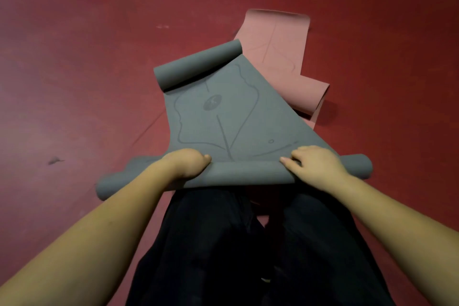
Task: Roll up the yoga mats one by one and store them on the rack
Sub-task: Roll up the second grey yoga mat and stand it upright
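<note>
Grey mat (223, 117) with darker line drawing, pink mat (278, 37), dark red floor (74, 57).

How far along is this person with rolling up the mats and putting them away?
Nothing looks finished yet. In hand: the left hand and right hand grip the near roll of the grey mat, whose far end curls too. Left: most of it, then the pink mat, still spread out. No rack is in view.
</note>
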A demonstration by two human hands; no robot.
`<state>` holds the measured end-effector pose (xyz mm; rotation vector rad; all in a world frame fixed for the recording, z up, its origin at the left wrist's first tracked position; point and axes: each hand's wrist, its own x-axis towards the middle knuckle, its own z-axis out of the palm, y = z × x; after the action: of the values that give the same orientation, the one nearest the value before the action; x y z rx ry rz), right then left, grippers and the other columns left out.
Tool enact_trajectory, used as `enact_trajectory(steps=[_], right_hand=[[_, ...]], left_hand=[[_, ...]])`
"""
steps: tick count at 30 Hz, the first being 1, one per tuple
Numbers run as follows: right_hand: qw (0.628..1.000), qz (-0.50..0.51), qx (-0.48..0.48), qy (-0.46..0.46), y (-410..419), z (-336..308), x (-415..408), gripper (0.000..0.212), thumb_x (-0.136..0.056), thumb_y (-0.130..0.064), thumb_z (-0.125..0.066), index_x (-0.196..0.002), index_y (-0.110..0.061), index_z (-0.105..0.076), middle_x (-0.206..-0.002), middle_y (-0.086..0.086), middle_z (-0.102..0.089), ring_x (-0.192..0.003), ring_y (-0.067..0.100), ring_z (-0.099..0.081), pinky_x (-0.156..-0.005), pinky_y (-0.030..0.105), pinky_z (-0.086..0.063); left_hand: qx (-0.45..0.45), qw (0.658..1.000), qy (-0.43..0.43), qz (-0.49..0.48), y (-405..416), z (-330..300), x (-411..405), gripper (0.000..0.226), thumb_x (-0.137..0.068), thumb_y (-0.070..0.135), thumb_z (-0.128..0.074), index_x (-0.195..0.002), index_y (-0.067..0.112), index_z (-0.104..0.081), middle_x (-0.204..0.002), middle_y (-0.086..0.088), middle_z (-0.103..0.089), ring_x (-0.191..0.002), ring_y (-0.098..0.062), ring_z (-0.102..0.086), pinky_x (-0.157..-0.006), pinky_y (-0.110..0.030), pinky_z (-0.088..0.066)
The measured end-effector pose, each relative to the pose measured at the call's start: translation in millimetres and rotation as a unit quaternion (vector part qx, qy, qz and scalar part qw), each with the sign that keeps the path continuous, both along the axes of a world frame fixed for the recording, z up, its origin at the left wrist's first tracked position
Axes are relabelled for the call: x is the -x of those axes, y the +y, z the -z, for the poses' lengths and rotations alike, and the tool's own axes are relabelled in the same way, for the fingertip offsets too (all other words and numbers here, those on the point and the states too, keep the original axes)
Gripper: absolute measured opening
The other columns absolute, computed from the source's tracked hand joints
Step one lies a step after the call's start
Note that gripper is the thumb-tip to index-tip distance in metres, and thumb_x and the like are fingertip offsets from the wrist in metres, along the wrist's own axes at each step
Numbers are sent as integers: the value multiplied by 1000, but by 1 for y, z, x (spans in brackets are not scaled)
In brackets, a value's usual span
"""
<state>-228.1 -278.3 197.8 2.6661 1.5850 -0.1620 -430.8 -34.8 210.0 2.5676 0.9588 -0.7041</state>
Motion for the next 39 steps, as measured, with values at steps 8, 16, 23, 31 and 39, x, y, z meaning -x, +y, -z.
enact_trajectory(steps=[8, 16, 23, 31, 39], right_hand=[[998, 54, -8, -41, 4, 11, 8, 53, -98, -59, -31, -82, -19, -63, -97, 6, -70, -99, 27, -62, -68, 33, -38], [993, 53, 79, 66, 28, -8, -13, 62, -100, -59, -24, -101, -21, -73, -111, 14, -69, -107, 31, -61, -80, 33, -42], [985, 73, 132, 87, 53, -59, -36, 71, -100, -59, -26, -117, -4, -67, -130, 20, -60, -119, 30, -56, -92, 33, -41], [940, 78, 266, 200, 58, -43, -26, 63, -97, -59, -35, -133, -12, -58, -145, 15, -50, -128, 27, -48, -99, 31, -33], [977, 18, 128, 170, 41, -19, -26, 52, -102, -57, -30, -114, -23, -69, -126, 4, -65, -118, 24, -57, -86, 28, -39]], left_hand=[[-79, 994, -71, 37, -8, 4, 17, 26, -95, 13, -44, -119, 4, -48, -119, -18, -51, -108, -37, -51, -79, -43, -44], [-243, 950, -195, 32, -42, 8, 29, 63, -92, 55, -31, -65, 10, -65, -72, -11, -60, -73, -35, -60, -61, -38, -42], [-253, 940, -228, 16, -24, -34, 5, 56, -102, 47, -30, -79, 13, -68, -90, -12, -69, -87, -35, -64, -65, -35, -35], [-87, 984, -145, -61, -37, -10, 23, 51, -102, 43, -28, -93, 12, -68, -108, -18, -67, -99, -35, -62, -82, -37, -45], [23, 996, -60, -69, -17, -9, 6, 48, -100, 39, -34, -114, 6, -65, -130, -19, -60, -115, -34, -56, -88, -36, -40]])
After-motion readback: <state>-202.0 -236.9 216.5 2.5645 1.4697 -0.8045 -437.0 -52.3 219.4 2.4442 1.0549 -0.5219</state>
